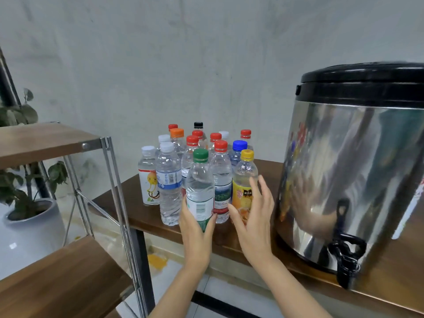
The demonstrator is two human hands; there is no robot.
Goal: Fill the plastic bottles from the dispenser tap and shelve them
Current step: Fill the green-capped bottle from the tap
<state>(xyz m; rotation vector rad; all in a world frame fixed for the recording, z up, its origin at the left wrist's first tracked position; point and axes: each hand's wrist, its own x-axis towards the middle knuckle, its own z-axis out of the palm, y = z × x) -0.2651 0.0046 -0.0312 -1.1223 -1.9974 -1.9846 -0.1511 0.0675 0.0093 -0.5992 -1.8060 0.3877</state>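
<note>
Green-capped bottle: upright at front of bottle cluster on brown table. Gripped low on label by left hand, thumb and fingers wrapped round it. Base hidden, so resting or lifted: cannot tell. Right hand at its 3 o'clock, fingers straight and spread, holding nothing, just in front of yellow-capped bottle. Steel dispenser, black lid, further out at 3 o'clock; black tap low on its front. Wood-and-metal shelf at 9 o'clock, potted plant beyond.

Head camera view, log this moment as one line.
left hand: grips green-capped clear plastic bottle, cap on | right hand: open, by yellow-capped yellow-labelled bottle | black tap of steel dispenser: untouched
</note>
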